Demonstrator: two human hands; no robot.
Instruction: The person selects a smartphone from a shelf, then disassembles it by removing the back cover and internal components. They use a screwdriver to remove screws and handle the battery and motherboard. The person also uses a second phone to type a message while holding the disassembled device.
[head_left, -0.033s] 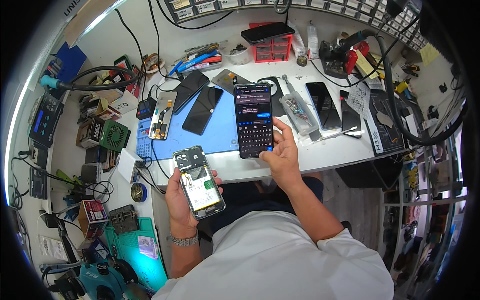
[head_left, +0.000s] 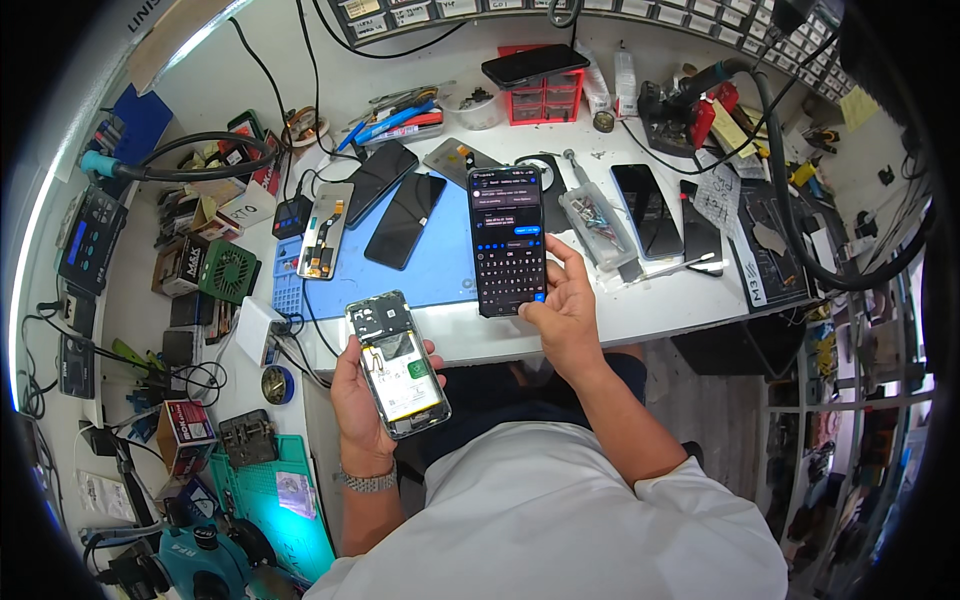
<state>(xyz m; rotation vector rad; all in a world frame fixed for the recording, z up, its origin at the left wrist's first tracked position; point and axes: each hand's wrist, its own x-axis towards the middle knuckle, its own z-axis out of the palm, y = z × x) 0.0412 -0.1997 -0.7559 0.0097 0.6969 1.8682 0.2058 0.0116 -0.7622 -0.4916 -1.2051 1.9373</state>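
At a crowded white table [head_left: 650, 308], you held an opened phone [head_left: 398, 350] at its front edge, the fingers of your left hand [head_left: 356, 405] curled around its sides. The back was off and the insides lay bare, with what looked like the battery [head_left: 405, 395] seated in the frame; the casing was not closed up. Your right hand [head_left: 570, 325] gripped a lit phone [head_left: 508, 240] by its lower right side, in front of a blue mat [head_left: 425, 285], a message thread and keyboard on its screen. Whether your thumb pressed the glass could not be told.

Beyond your hands lay a dark phone [head_left: 405, 222], a bare display part [head_left: 324, 235] and a clear tray [head_left: 597, 225] of small parts. A red drawer unit [head_left: 530, 103] stood behind, below rows of labelled bins [head_left: 650, 18]. To your left sat a teal microscope [head_left: 205, 560]; to your right, stocked shelves [head_left: 830, 440] lined the room.
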